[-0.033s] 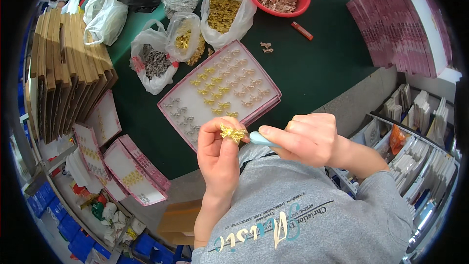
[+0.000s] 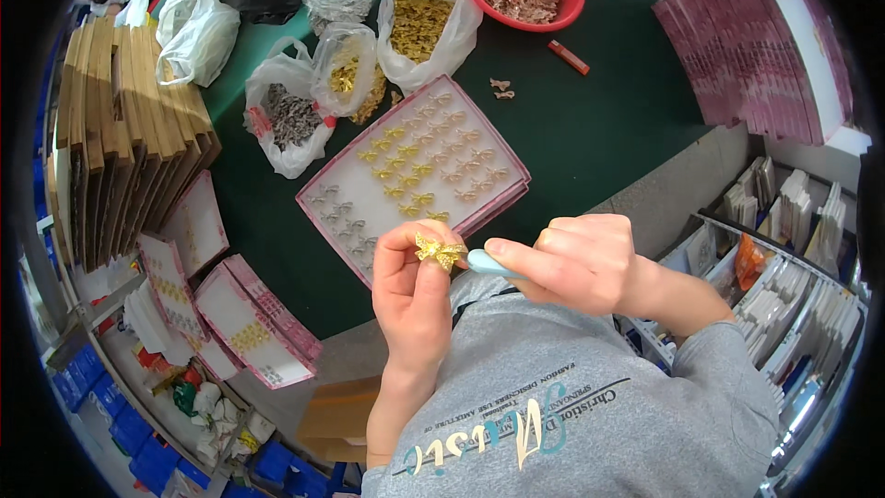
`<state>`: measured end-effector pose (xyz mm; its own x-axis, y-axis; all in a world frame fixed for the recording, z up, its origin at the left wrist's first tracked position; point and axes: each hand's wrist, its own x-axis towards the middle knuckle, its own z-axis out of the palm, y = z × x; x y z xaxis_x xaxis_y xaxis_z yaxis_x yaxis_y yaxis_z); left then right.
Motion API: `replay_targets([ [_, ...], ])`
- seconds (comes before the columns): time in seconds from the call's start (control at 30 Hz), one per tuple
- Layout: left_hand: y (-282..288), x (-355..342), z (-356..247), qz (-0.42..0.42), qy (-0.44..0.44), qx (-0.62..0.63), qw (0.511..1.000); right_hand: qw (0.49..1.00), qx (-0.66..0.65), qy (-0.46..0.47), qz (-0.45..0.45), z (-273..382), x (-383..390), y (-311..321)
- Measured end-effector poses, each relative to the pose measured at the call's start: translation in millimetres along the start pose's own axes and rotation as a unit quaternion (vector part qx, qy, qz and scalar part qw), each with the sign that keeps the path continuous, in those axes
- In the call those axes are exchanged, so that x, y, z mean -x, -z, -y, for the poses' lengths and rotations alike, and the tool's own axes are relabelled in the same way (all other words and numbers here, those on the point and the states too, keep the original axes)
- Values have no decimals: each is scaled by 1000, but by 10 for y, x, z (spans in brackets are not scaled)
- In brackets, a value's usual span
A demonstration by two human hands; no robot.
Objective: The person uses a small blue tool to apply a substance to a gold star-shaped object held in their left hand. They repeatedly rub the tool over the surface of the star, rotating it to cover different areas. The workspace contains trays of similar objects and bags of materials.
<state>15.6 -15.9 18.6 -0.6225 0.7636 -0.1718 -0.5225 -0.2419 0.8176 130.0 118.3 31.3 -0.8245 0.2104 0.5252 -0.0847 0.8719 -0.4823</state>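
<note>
Between the thumb and fingers of my left hand (image 2: pixel 415 290) is a small gold bow-shaped ornament (image 2: pixel 439 252). My right hand (image 2: pixel 585 263) is closed around a tool with a smooth light-blue handle (image 2: pixel 493 264). The handle's front end points at the right side of the bow, very close to it; its working tip is too small to make out. Just beyond my hands lies a pink-edged white display board (image 2: pixel 369 180), set with rows of silver, gold and rose-coloured bows.
Plastic bags of gold pieces (image 2: pixel 419 28) and grey pieces (image 2: pixel 293 115) stand behind the board. A red basin (image 2: pixel 576 5) holds rose-coloured pieces. Near it lie a red stick (image 2: pixel 569 57) and loose bows. Pink boards (image 2: pixel 737 46) are stacked right, wooden boards (image 2: pixel 129 120) left.
</note>
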Motion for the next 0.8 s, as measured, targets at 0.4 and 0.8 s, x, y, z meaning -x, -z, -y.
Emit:
replay_targets([
  [0.4, 33, -9, 27, 15, -19, -27, 999, 1000, 0, 10, 6, 3, -19, -7],
  [0.8, 39, -8, 28, 18, -22, -25, 999, 1000, -3, 6, 6, 5, -19, -15],
])
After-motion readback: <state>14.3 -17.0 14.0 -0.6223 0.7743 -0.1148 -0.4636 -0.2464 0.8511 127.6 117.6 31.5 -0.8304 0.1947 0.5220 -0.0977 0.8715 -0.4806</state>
